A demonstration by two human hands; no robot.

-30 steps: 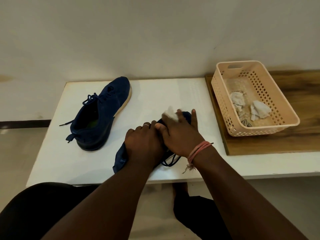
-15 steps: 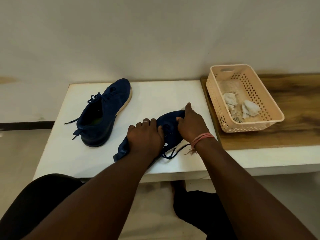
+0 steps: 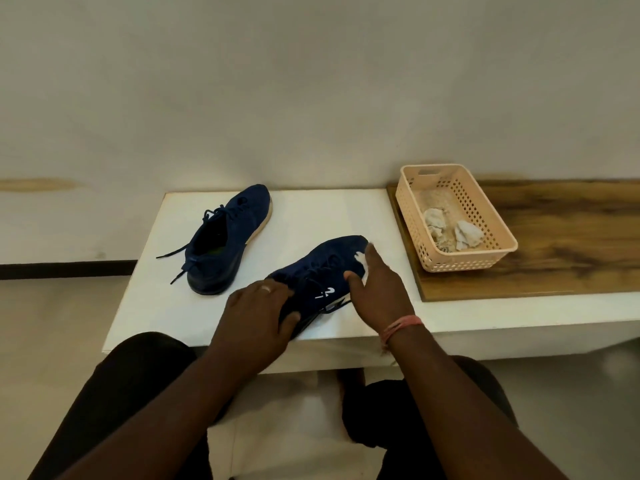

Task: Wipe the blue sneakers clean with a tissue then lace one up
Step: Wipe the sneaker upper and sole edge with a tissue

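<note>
1. I see the near shoe (image 3: pixel 322 271) lying on the white table (image 3: pixel 332 213), heel toward the front edge, toe pointing away and to the right.
2. L hand (image 3: pixel 258 315) rests on the heel end of that shoe; fingers curled over the collar, thumb along the side, gripping it. Ring on one finger.
3. R hand (image 3: pixel 375 292) sits at the shoe's right side near the toe, fingers held together and pressing a white tissue (image 3: pixel 362 261) against the upper; thumb touches the upper by the laces. Only a bit of tissue shows past the fingers.
4. 2nd shoe (image 3: pixel 227 239) stands upright at the table's far left, well apart from the near one, laces loose.
5. Peach basket (image 3: pixel 491 216) on the wood board (image 3: pixel 554 244) to the right, w/ two crumpled tissues (image 3: pixel 453 230) inside.
</note>
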